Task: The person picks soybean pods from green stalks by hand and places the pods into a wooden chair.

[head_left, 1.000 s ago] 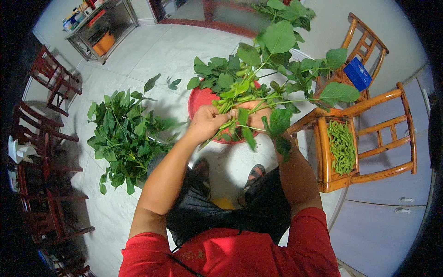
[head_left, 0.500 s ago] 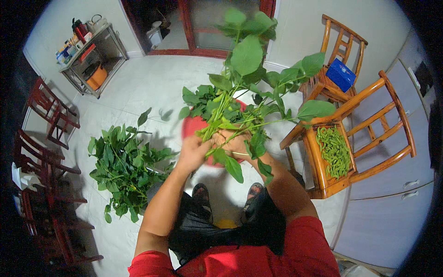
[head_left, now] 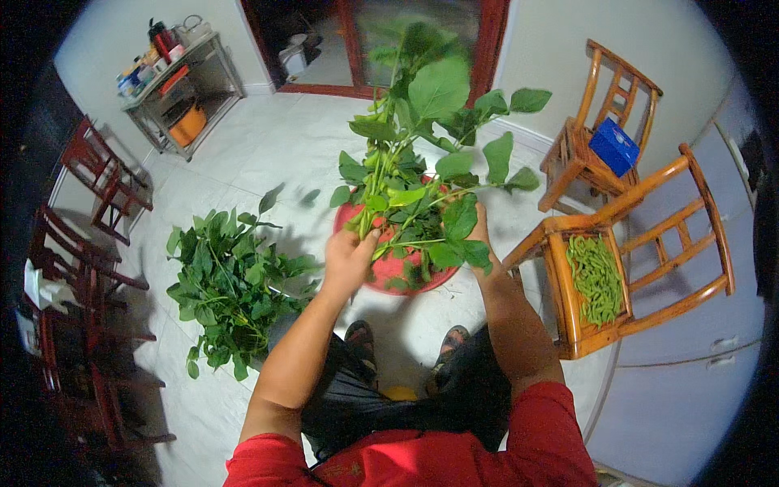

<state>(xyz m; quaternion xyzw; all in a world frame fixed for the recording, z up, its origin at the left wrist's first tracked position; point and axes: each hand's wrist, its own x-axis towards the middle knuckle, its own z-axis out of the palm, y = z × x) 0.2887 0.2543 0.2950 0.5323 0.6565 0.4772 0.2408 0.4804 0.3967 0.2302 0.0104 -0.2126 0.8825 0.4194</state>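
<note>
Pale tiled floor (head_left: 251,150) spreads beneath everything, running to a dark red framed sliding door (head_left: 350,45) on the far side. A metal desk (head_left: 230,66) stands at far left, with bottles and a red flask on top and an orange bucket (head_left: 188,126) below. Dark wooden chairs (head_left: 101,162) line the left wall, and pale cabinets (head_left: 682,406) stand at near right.

Centrally, the left hand (head_left: 350,256) is closed around the lower stems of a leafy green plant (head_left: 406,196), which bears plump green pods along its stalks and leans toward the far side. The right hand (head_left: 479,223) is mostly behind leaves at the plant's right, so I cannot tell whether it grips anything. Under the plant, on the floor, is a red basin (head_left: 383,272) with loose foliage inside.

To the left lies a heap of leafy plants (head_left: 231,284). On the right, a near wooden chair (head_left: 580,335) carries picked green pods (head_left: 596,280) on its seat; a farther chair (head_left: 578,142) holds a blue box (head_left: 614,147).
</note>
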